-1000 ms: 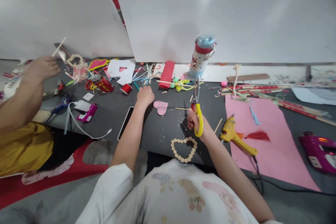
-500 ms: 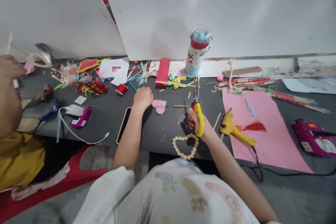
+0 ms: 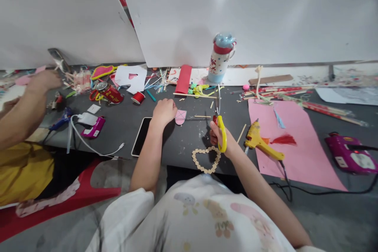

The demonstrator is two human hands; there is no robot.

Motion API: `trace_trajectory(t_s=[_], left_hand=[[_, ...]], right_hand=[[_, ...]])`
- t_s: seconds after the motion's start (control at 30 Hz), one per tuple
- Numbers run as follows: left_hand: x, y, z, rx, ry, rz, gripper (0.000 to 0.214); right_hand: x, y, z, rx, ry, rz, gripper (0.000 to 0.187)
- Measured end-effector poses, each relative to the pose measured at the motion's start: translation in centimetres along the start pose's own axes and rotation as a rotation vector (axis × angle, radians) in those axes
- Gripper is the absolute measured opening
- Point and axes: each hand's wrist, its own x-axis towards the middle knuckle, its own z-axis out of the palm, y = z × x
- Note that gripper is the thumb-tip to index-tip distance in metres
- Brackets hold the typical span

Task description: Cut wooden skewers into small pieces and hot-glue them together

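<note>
My right hand (image 3: 217,132) is closed round the yellow handle of a pair of scissors (image 3: 222,134), whose blades point away from me. My left hand (image 3: 165,112) rests on the dark table with curled fingers. It covers the left side of a small pink paper heart (image 3: 181,118) crossed by thin lines; whether the fingertips pinch anything is hidden. A thin wooden stick (image 3: 202,116) lies between the paper heart and the scissors. Nearer my body is a heart-shaped frame (image 3: 193,159) made of small light pieces.
A water bottle (image 3: 220,61) stands at the back. Rightward, a yellow glue gun (image 3: 261,141) lies on pink paper (image 3: 307,157), near a purple device (image 3: 351,153). Leftward are a phone (image 3: 141,138), a red thread spool (image 3: 138,98), a can (image 3: 109,92) and another person's arm (image 3: 29,102).
My left hand has moved slightly right and now covers the paper heart's left lobe. The scissors stay in my right hand. The other person's arm at left has reached further in.
</note>
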Motion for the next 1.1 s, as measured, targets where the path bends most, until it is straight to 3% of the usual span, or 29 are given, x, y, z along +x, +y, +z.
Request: trace_trajectory(t_s=[0.43, 0.93, 1.1], left_hand=[[-1.0, 0.3, -0.8, -0.008, 0.023, 0.017, 0.029], [-4.0, 2.6, -4.2, -0.004, -0.017, 0.080, 0.029], [-4.5, 1.6, -4.9, 0.008, 0.065, 0.040, 0.030]], right_hand=[[0.2, 0.4, -0.2, -0.005, -0.007, -0.009, 0.059], [0.4, 0.3, -0.4, 0.058, 0.024, 0.005, 0.057], [0.6, 0.6, -0.4, 0.064, 0.016, 0.013, 0.057]])
